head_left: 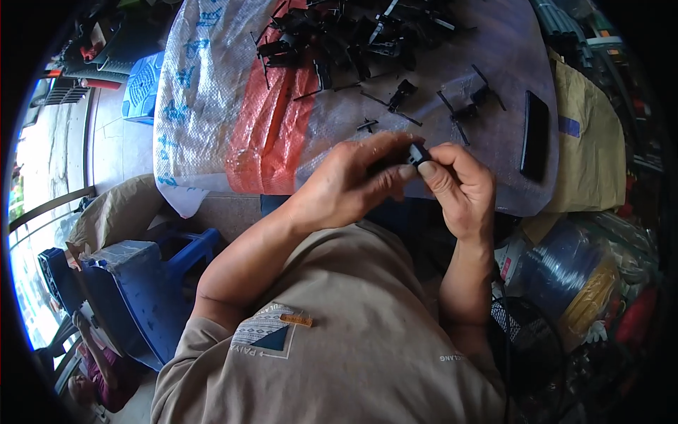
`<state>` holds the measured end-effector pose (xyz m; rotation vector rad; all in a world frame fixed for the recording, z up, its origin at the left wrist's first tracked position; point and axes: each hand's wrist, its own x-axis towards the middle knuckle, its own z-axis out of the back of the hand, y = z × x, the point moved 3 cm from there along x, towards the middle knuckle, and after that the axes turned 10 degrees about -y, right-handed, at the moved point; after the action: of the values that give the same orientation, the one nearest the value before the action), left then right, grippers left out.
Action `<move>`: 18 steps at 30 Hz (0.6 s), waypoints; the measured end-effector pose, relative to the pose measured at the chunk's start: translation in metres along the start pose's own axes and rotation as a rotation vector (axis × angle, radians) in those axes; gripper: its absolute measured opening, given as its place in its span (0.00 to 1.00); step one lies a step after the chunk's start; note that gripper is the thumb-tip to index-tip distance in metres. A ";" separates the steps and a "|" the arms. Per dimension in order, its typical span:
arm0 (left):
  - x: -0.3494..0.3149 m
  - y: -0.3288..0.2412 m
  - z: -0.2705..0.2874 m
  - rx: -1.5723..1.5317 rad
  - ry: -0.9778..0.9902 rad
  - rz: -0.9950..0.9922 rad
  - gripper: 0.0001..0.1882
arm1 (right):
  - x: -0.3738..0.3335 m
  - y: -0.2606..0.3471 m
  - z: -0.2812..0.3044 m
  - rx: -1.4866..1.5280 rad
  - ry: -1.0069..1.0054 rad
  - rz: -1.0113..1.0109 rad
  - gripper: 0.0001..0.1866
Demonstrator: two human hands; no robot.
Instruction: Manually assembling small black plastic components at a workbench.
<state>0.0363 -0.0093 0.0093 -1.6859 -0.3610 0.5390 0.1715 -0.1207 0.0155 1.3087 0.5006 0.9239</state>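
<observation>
The left hand (pixel 349 180) reaches up and to the right from a bent elbow, its forearm slanting across the front of the shirt (pixel 339 304). Its back is turned upward, with the index finger stretched along the top and the thumb lying below, both pointing right. The right hand (pixel 466 187) stands on a steeper, almost upright forearm, its fingers curled and its thumb angled up and left. The two hands meet near the front edge of the tabletop (pixel 198 152), thumb tips close together.

A small black part (pixel 418 154) sits where they meet, tilted, pinched between the fingertips of both. Each grip is narrow and closed on it: the left from its left side, the right from its right, with the thumbs at its lower end. Fingers cover much of the part, so its full shape is hard to tell.

Just beyond the hands lie a small loose piece (pixel 367 125) and two larger black pieces with thin arms. A heap (pixel 346 35) of similar pieces lies farther back, and a black slab (pixel 534 136) rests to the right.
</observation>
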 end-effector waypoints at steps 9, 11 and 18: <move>-0.005 0.014 0.002 0.394 -0.061 -0.387 0.22 | -0.002 -0.002 -0.007 -0.041 0.200 -0.145 0.02; -0.004 0.011 0.006 0.437 -0.064 -0.395 0.21 | 0.004 -0.002 -0.010 -0.041 0.215 -0.146 0.02; 0.001 0.013 0.017 -0.153 -0.049 -0.015 0.16 | 0.015 0.001 -0.016 0.027 0.156 -0.101 0.04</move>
<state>0.0272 0.0031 -0.0056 -1.8179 -0.4597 0.5533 0.1675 -0.0996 0.0154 1.2295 0.6968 0.9420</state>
